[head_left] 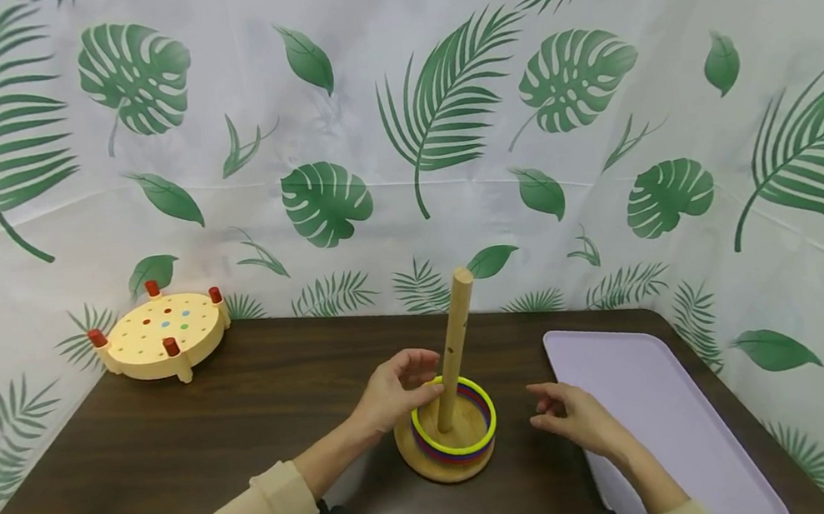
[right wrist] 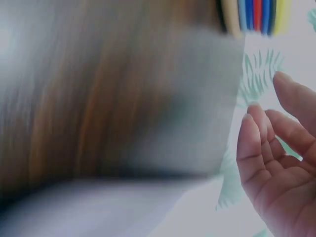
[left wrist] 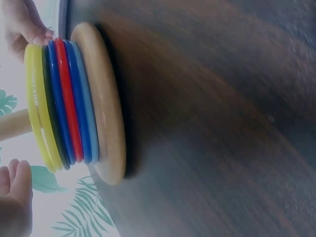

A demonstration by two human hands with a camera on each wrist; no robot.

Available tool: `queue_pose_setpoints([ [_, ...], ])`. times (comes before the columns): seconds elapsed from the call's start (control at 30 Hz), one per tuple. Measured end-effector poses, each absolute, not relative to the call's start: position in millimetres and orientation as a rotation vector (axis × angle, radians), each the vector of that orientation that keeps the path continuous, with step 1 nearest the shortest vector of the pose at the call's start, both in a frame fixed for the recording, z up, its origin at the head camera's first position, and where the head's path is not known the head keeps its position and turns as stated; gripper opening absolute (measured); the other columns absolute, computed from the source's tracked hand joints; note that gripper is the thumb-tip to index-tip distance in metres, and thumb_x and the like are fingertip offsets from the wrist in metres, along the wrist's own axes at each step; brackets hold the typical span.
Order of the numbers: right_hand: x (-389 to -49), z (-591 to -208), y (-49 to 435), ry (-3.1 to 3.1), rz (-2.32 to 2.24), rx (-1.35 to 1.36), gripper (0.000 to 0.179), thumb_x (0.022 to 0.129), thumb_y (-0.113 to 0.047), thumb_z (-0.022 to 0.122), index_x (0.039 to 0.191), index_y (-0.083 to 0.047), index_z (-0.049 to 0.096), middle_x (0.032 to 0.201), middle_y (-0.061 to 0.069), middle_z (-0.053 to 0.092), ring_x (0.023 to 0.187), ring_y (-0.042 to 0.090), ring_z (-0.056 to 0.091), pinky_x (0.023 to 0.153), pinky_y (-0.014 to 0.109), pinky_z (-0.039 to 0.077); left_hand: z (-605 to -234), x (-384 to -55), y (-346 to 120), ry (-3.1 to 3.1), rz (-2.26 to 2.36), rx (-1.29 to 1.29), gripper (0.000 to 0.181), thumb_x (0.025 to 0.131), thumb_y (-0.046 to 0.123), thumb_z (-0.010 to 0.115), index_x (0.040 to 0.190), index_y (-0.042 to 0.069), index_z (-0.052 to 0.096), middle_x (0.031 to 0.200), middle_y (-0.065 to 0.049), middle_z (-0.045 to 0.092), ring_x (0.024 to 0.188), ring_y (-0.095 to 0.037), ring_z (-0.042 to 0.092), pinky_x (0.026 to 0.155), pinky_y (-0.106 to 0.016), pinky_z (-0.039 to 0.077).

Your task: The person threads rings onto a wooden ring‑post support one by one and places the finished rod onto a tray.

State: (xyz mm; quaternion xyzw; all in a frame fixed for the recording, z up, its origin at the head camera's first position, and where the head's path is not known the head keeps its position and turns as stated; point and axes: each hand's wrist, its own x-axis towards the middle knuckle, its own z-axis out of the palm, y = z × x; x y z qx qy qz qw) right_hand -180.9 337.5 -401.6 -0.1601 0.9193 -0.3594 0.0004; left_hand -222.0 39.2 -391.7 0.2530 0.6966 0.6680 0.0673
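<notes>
A wooden pole (head_left: 456, 344) stands upright on a round wooden base (head_left: 446, 473). Stacked around it on the base are several rings: yellow rings (left wrist: 42, 108) on top, then dark green, blue, a red ring (left wrist: 68, 98), blue and light blue. My left hand (head_left: 396, 391) is just above the stack's left side, beside the pole, fingers loosely bent and gripping nothing. Whether its thumb touches the top ring, I cannot tell. To the right of the stack, apart from it, my right hand (head_left: 575, 417) hovers with relaxed, slightly bent fingers and nothing in them.
A light purple tray (head_left: 653, 399) lies on the right of the dark wooden table (head_left: 277, 405). At the back left sits a round cream pegboard (head_left: 164, 333) with red-tipped legs and coloured dots. Behind the table hangs a leaf-patterned cloth (head_left: 353, 271).
</notes>
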Motion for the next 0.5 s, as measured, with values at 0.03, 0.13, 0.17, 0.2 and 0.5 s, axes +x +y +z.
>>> queue_pose_setpoints([
  [0.03, -180, -400, 343, 2.913, -1.137, -0.483, 0.046, 0.083, -0.010, 0.070, 0.120, 0.013, 0.054, 0.088, 0.009, 0.059, 0.074, 0.002, 0.056, 0.062, 0.020, 0.050, -391, -221, 40, 2.107, 2.004, 0.787, 0.038, 0.084, 0.003, 0.066, 0.118, -0.006, 0.054, 0.118, -0.025, 0.058, 0.109, -0.040, 0.057, 0.089, -0.035, 0.052],
  [0.13, -176, -396, 362, 3.011, -1.152, -0.398, 0.042, 0.082, -0.006, 0.070, 0.117, 0.013, 0.057, 0.086, 0.009, 0.059, 0.072, 0.001, 0.056, 0.060, 0.020, 0.049, -389, -219, 42, 2.111, 1.990, 0.855, 0.037, 0.083, 0.001, 0.067, 0.117, -0.007, 0.054, 0.116, -0.024, 0.059, 0.110, -0.041, 0.056, 0.091, -0.036, 0.051],
  [0.17, -174, -394, 369, 3.050, -1.148, -0.371, 0.040, 0.081, -0.005, 0.071, 0.115, 0.012, 0.058, 0.086, 0.009, 0.060, 0.072, 0.000, 0.056, 0.060, 0.020, 0.049, -388, -219, 43, 2.106, 1.990, 0.870, 0.037, 0.083, 0.001, 0.067, 0.117, -0.006, 0.054, 0.116, -0.024, 0.060, 0.110, -0.039, 0.056, 0.092, -0.036, 0.051],
  [0.2, -173, -393, 376, 3.094, -1.138, -0.349, 0.039, 0.080, -0.004, 0.071, 0.114, 0.012, 0.059, 0.084, 0.009, 0.060, 0.071, -0.001, 0.056, 0.059, 0.019, 0.048, -388, -218, 44, 2.108, 1.989, 0.882, 0.037, 0.083, 0.002, 0.067, 0.117, -0.006, 0.055, 0.116, -0.023, 0.060, 0.110, -0.038, 0.057, 0.091, -0.035, 0.051],
  [0.5, -158, -379, 446, 3.209, -0.794, 0.097, 0.047, 0.085, -0.014, 0.069, 0.120, 0.013, 0.054, 0.095, 0.019, 0.063, 0.083, 0.020, 0.061, 0.059, 0.020, 0.046, -389, -219, 50, 2.187, 1.997, 0.899, 0.028, 0.081, 0.001, 0.069, 0.107, -0.005, 0.060, 0.100, -0.021, 0.065, 0.095, -0.031, 0.064, 0.083, -0.034, 0.053],
])
